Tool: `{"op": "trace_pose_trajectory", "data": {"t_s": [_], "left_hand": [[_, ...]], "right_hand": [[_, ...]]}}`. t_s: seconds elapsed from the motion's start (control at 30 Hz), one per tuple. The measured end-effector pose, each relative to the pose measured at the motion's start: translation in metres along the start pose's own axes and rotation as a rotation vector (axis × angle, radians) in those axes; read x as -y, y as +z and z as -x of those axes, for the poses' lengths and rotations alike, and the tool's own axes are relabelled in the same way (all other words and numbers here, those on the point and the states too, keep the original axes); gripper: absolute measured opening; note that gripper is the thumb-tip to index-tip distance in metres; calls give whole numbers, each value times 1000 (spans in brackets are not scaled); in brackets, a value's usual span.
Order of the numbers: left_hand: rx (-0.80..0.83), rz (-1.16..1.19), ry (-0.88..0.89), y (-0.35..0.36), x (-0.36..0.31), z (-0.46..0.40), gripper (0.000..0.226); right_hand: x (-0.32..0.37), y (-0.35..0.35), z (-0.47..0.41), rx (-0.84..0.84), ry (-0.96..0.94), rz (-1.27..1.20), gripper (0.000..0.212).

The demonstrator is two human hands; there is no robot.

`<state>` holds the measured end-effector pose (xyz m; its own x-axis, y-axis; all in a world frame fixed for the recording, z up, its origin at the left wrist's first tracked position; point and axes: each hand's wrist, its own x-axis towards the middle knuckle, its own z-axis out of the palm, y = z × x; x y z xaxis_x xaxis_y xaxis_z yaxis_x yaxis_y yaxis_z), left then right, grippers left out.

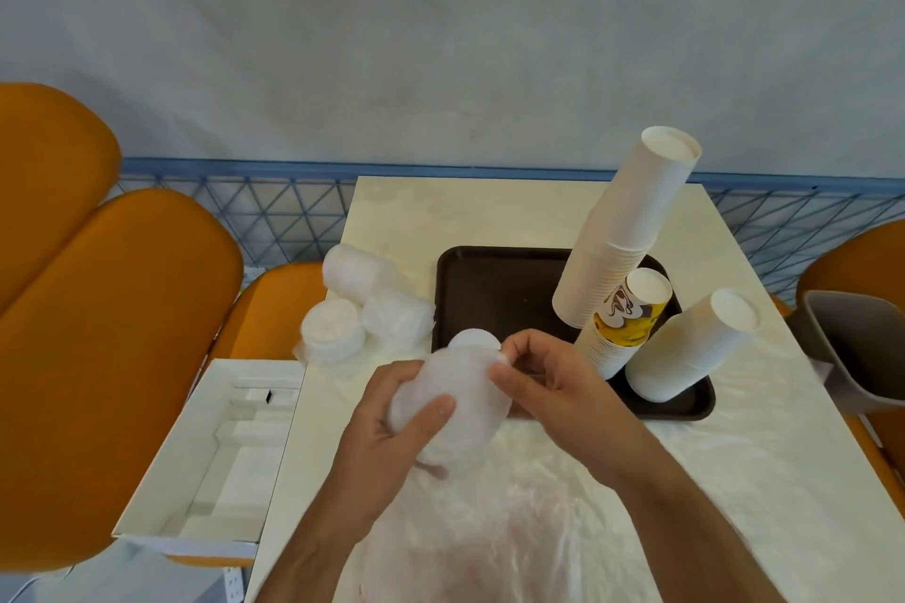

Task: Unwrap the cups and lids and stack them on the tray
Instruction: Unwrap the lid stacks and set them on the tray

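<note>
three cup stacks point(622, 230) stand on the tray point(494, 289) at 2 o'clock; your left hand point(392, 426) grips the wrapped lid stack point(453, 399), right hand point(548, 382) pinching its wrap.

Three cup stacks point(622, 230) stand on the tray's point(489, 279) right side; wrapped lids point(372, 299) lie left of it, an open box point(215, 450) further left.

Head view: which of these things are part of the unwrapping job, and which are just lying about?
Job:
- wrapped lid stack, gripped by left hand, pinched by right hand
- wrapped lid stacks left of the tray
- dark tray
- cup stacks on the tray

Lying about:
- white box
- grey bin
- orange chairs
- loose plastic wrap
</note>
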<state>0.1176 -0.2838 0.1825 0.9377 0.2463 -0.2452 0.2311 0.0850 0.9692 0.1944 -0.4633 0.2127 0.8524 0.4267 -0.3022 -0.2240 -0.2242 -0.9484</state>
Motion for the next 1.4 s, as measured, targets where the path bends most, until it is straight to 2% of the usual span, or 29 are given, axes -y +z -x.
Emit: {"op": "trace_pose_trajectory", "data": {"t_s": [0.1,0.17,0.27,0.33,0.47,0.57,0.67,0.8,0.9,1.03,1.17,1.4], "left_hand": [[-5,76,-29,-1,-2,2,39],[-6,72,-34,0,-3,3,34],[-21,51,-49,3,-3,3,37],[-35,35,-60,4,-4,3,40],[-51,-8,-58,5,-4,2,44],[-45,-35,-58,7,-3,2,42],[-38,-73,-53,7,-2,4,36],[-28,-103,-30,0,3,4,27],[-70,-82,-29,-8,6,4,21],[-118,-139,-46,-22,14,5,25],[-128,-109,-63,-32,20,6,19],[-158,-89,-70,-44,23,11,20]], "right_hand": [[2,-4,2,-6,64,-231,12],[2,-1,3,-52,42,-203,10],[-2,5,5,-180,-103,16,37],[-3,6,9,-208,-254,231,52],[-11,10,13,-123,-420,516,55],[-20,17,12,-76,-403,590,60],[-32,25,9,-81,-356,552,56],[-52,29,1,-77,-279,222,51],[-73,22,-19,-177,-95,-17,45],[-101,9,-69,-330,-16,360,47],[-122,4,-114,-249,-3,632,50],[-144,10,-150,-186,-23,772,54]]}}
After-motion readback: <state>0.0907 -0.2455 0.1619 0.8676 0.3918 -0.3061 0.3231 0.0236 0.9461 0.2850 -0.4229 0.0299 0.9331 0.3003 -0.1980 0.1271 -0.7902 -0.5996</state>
